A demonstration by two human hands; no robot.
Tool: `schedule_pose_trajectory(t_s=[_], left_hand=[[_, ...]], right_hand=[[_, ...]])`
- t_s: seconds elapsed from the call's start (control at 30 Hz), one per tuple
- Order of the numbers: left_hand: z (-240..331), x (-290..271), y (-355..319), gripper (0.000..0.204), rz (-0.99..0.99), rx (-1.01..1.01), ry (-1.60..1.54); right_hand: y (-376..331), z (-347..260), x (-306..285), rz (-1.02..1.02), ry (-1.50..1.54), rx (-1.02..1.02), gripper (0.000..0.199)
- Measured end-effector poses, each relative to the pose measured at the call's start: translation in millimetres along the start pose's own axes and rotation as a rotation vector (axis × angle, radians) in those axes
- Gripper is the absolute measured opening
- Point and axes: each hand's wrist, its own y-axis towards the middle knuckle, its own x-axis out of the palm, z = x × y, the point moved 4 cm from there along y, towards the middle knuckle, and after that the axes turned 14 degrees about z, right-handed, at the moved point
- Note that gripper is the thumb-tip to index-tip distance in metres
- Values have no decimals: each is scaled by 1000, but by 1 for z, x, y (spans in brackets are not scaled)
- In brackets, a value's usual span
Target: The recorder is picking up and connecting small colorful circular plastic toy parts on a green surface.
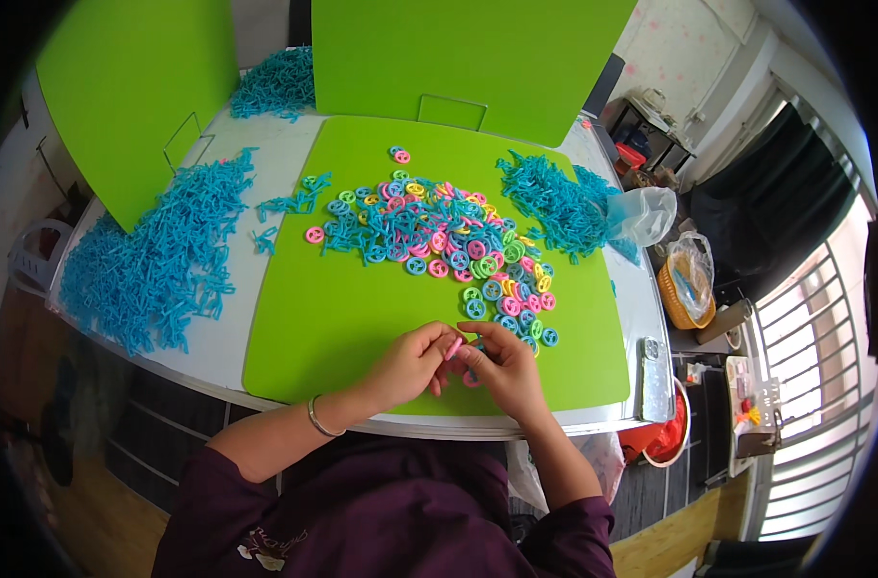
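My left hand [410, 368] pinches a small pink plastic wheel [453, 348] between thumb and fingertips, close to the front edge of the green board [314, 332]. Against it, my right hand [508, 374] is closed, thumb and forefinger bent toward the same wheel. What lies between the right fingers is mostly hidden. Just beyond both hands spreads a loose pile of small spoked wheels [474, 308] in pink, blue, yellow and green. Blue forked plastic pieces [362, 231] are mixed into that pile.
Large heaps of blue pieces lie on the left of the white table [208, 328], at the back left [275, 82] and at the right [554, 202], beside a clear plastic bag [643, 214]. Green panels [140, 96] stand upright behind. A phone [655, 378] rests at the right edge.
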Motion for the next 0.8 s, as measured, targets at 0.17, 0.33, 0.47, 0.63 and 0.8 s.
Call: schedule_pose_trajectory(t_s=[0.17,0.33,0.47,0.63,0.8], left_hand=[[-11,-7,1,22,-61,-241,-165],[15,1,-8,20,13,-193,-387],[36,-1,-18,12,278,666,558],[37,-4,-18,9,277,779,656],[37,3,-24,8,178,906,700]], right_hand=[[-6,-4,2,-39,-74,-151,19],[-1,0,-6,9,184,-8,13],[-4,-2,-5,-25,182,-6,15],[-5,-2,-5,-79,638,215,18],[-4,10,-3,-97,678,245,13]])
